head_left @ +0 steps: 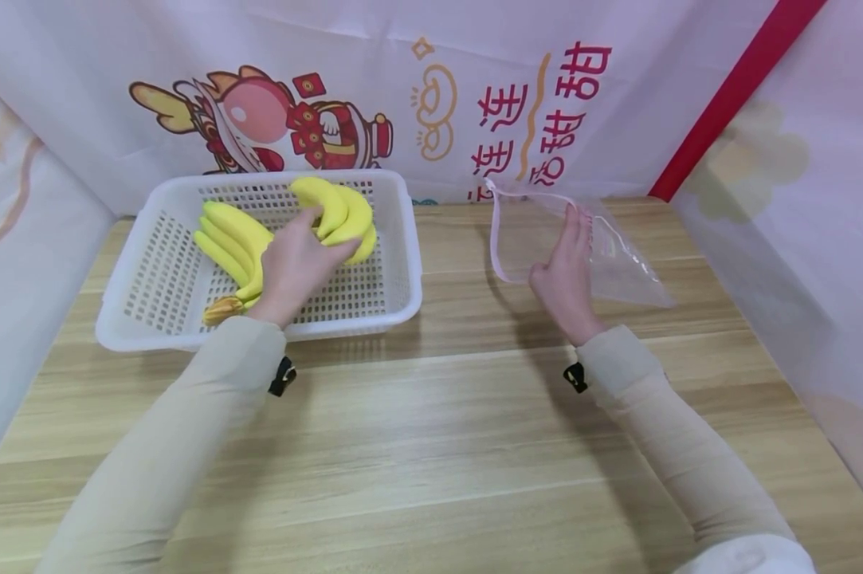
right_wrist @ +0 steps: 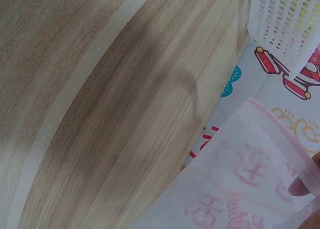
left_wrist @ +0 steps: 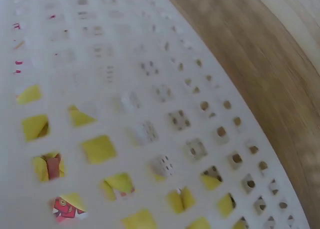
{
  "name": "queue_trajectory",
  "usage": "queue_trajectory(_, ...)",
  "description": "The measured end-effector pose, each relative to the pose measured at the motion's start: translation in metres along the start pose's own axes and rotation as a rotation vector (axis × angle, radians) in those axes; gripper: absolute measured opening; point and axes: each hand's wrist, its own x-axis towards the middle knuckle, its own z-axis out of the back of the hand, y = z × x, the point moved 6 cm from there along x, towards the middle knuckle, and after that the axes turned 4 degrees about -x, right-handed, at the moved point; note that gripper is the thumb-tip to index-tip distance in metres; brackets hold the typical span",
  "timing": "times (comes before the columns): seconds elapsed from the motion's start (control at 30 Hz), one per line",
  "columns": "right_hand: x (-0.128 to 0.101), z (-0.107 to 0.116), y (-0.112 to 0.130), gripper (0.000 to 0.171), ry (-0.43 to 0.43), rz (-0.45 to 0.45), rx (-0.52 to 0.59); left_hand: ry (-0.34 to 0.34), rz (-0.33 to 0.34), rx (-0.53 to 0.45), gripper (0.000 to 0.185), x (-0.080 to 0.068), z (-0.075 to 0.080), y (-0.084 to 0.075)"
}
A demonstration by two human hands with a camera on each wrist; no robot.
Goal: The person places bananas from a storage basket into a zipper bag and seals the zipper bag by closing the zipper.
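Note:
In the head view my left hand [head_left: 298,259] reaches into a white plastic basket [head_left: 111,319]. Thumb and fingers grip the right-hand bunch of bananas [head_left: 355,215]. Under the left forearm side lies another banana bunch [head_left: 233,239], partly hidden by that hand. My right hand [head_left: 566,275] holds a clear zip bag [head_left: 625,267] by its pale pink rim, and the bag's mouth gapes toward the basket. In the right wrist view, fingertips [right_wrist: 300,187] show at the bag's rim. Through the basket's holes, the left wrist view gives only patches of yellow.
A wooden table [head_left: 431,446] carries the basket at left and the bag at right. Behind it hangs a white printed cloth [head_left: 374,48] with red lettering and a cartoon figure. White cloth also borders both sides, with a red strip [head_left: 732,104] at the right corner.

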Motion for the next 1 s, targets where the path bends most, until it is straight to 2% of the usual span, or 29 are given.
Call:
queue_trajectory(0.2,0.000,0.001,-0.001,0.095,-0.006,0.005,0.000,-0.033,-0.046,-0.046,0.047,0.000,0.004,-0.008)
queue_trajectory(0.6,0.001,0.002,0.000,0.093,-0.030,0.039,0.005,-0.068,-0.087,-0.077,0.066,-0.002,0.011,-0.017)
queue_trajectory(0.73,0.002,0.004,0.001,0.092,-0.033,0.042,0.007,-0.084,-0.110,-0.096,0.067,-0.001,0.015,-0.023)
queue_trajectory(1.0,0.004,0.005,0.003,0.093,-0.022,0.017,0.016,-0.072,-0.135,-0.176,0.070,0.000,0.017,-0.035)
